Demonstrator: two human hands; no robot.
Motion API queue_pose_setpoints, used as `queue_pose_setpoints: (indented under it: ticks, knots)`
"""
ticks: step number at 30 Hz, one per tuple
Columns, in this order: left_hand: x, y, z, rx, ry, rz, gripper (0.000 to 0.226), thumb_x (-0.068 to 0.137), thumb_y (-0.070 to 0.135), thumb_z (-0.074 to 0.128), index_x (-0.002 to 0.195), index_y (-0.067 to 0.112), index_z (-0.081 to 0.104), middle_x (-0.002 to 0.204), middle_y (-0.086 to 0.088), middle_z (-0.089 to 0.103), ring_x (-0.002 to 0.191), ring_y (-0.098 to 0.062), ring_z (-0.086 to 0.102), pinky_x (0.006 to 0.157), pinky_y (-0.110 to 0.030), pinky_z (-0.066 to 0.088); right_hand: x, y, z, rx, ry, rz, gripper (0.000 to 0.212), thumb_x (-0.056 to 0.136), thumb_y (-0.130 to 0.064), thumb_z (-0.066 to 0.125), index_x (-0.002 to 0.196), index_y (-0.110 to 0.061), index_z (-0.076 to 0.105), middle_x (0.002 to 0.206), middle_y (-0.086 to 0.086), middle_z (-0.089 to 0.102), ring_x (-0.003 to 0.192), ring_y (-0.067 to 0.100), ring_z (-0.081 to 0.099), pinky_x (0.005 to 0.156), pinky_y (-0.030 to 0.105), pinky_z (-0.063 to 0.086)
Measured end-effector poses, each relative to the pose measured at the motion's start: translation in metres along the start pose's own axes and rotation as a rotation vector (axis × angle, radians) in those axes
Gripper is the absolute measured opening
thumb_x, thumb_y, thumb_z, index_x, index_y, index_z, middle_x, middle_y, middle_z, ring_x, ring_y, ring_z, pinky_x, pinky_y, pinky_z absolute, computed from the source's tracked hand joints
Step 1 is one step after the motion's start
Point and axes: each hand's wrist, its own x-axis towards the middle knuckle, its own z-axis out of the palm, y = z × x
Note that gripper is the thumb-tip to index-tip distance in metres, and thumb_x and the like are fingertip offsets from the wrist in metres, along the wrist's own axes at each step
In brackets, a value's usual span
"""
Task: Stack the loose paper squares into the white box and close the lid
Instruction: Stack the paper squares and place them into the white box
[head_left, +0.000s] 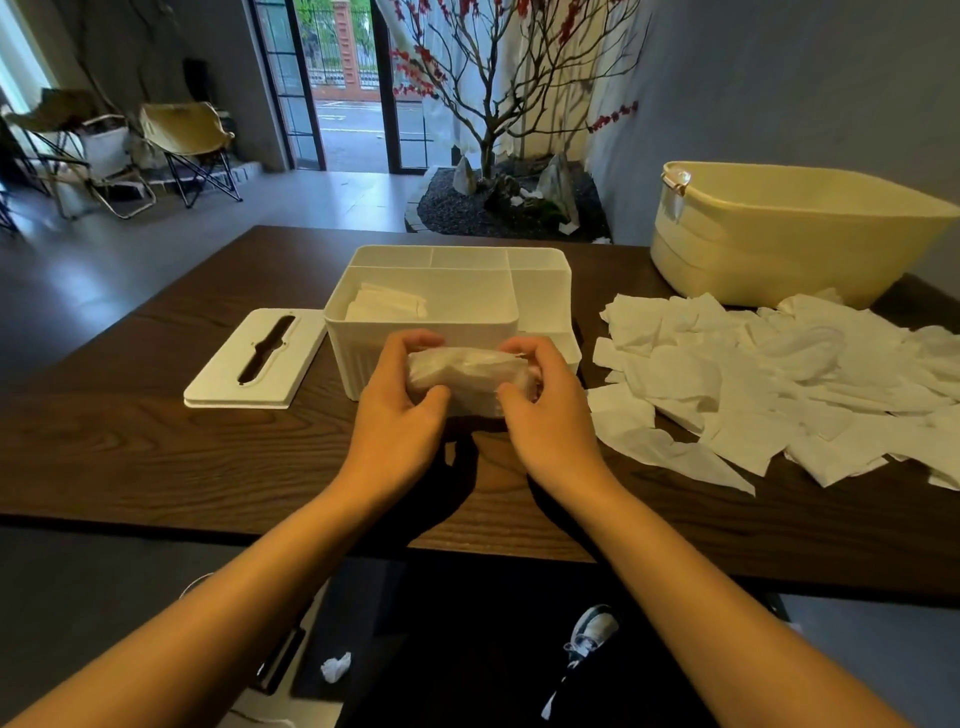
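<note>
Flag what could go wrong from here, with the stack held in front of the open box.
1. Both hands, left hand and right hand, grip the paper stack only at its ends; the middle could sag or sheets slip out.
2. Paper already lies skewed in the white box, so the new stack may sit unevenly.
3. The loose pile reaches the table's near edge; sheets could slide off.

One head-worn, wide-angle view looks forward and down. It sits close above the dark wooden surface (156, 441), facing the room beyond.
</note>
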Motion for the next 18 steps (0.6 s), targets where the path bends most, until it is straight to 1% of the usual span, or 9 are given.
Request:
queue_pose_setpoints:
  ticks: [3, 5, 8, 11, 12, 13, 15, 16, 18]
  knots:
    - [-0.003, -0.006, 0.006, -0.088, 0.013, -0.101, 0.039, 0.087, -0.004, 0.055, 0.111, 0.026, 0.055, 0.109, -0.005, 0.063, 0.1, -0.03, 0.065, 0.081, -0.046, 0.06, -0.001, 0.007, 0.002, 0.029, -0.028, 0.093, 0.035, 0.094, 0.0, 0.053, 0.113, -0.029, 0.053, 0.115, -0.006, 0.058, 0.108, 0.012, 0.057, 0.075, 0.012, 0.051]
    - [0.0, -0.006, 0.008, -0.146, 0.049, -0.131, 0.04, 0.085, -0.008, 0.053, 0.109, 0.024, 0.057, 0.107, -0.007, 0.064, 0.1, -0.03, 0.066, 0.079, -0.042, 0.059, 0.001, 0.007, 0.003, 0.038, -0.016, 0.114, 0.037, 0.094, 0.003, 0.051, 0.114, -0.028, 0.053, 0.117, -0.003, 0.059, 0.108, 0.014, 0.058, 0.079, 0.018, 0.053]
    - [0.006, 0.0, 0.011, -0.163, 0.101, -0.135, 0.041, 0.083, -0.013, 0.053, 0.106, 0.021, 0.058, 0.103, -0.004, 0.065, 0.095, -0.02, 0.066, 0.079, -0.034, 0.059, 0.007, 0.002, 0.004, 0.036, 0.001, 0.073, 0.038, 0.092, 0.005, 0.048, 0.112, -0.027, 0.053, 0.114, -0.004, 0.058, 0.104, 0.012, 0.058, 0.08, 0.022, 0.054]
    - [0.003, -0.002, 0.017, -0.198, 0.084, -0.171, 0.031, 0.086, -0.006, 0.055, 0.101, 0.02, 0.061, 0.099, -0.013, 0.067, 0.092, -0.035, 0.067, 0.074, -0.047, 0.058, 0.006, 0.004, 0.008, 0.028, -0.022, 0.08, 0.031, 0.093, 0.002, 0.051, 0.11, -0.024, 0.054, 0.108, -0.004, 0.059, 0.099, 0.011, 0.058, 0.07, 0.014, 0.048]
    - [0.002, -0.003, 0.018, -0.201, 0.084, -0.163, 0.028, 0.088, -0.005, 0.055, 0.1, 0.02, 0.061, 0.099, -0.014, 0.067, 0.091, -0.037, 0.067, 0.074, -0.048, 0.057, 0.005, 0.004, 0.008, 0.035, -0.026, 0.076, 0.03, 0.093, 0.002, 0.052, 0.109, -0.022, 0.055, 0.105, -0.005, 0.06, 0.096, 0.009, 0.058, 0.067, 0.011, 0.047]
    - [0.002, -0.002, 0.018, -0.19, 0.087, -0.133, 0.028, 0.089, -0.005, 0.055, 0.1, 0.019, 0.062, 0.099, -0.012, 0.067, 0.091, -0.032, 0.067, 0.073, -0.044, 0.057, 0.003, 0.004, 0.008, 0.045, -0.021, 0.056, 0.03, 0.093, 0.003, 0.053, 0.108, -0.022, 0.056, 0.103, -0.006, 0.06, 0.094, 0.006, 0.058, 0.066, 0.009, 0.047]
    - [0.003, 0.002, 0.016, -0.143, 0.081, -0.053, 0.029, 0.089, -0.009, 0.054, 0.1, 0.017, 0.061, 0.098, -0.003, 0.067, 0.09, -0.018, 0.067, 0.073, -0.029, 0.058, 0.003, 0.003, 0.005, 0.062, -0.002, -0.003, 0.032, 0.092, 0.004, 0.053, 0.107, -0.024, 0.055, 0.102, -0.01, 0.058, 0.093, 0.003, 0.057, 0.067, 0.008, 0.047]
    - [0.004, 0.002, 0.017, -0.118, 0.065, -0.041, 0.029, 0.089, -0.01, 0.053, 0.1, 0.016, 0.061, 0.097, -0.001, 0.067, 0.09, -0.015, 0.066, 0.074, -0.029, 0.058, 0.003, 0.003, 0.003, 0.054, -0.012, -0.016, 0.032, 0.092, 0.003, 0.054, 0.108, -0.025, 0.054, 0.101, -0.012, 0.057, 0.092, 0.002, 0.057, 0.067, 0.007, 0.047]
    - [0.004, -0.002, 0.018, -0.091, 0.02, -0.07, 0.031, 0.087, -0.011, 0.051, 0.1, 0.015, 0.062, 0.097, -0.005, 0.068, 0.091, -0.024, 0.067, 0.078, -0.043, 0.059, 0.004, 0.004, 0.0, -0.005, -0.086, 0.021, 0.032, 0.094, 0.0, 0.055, 0.113, -0.025, 0.052, 0.101, -0.015, 0.056, 0.092, 0.001, 0.056, 0.066, 0.006, 0.045]
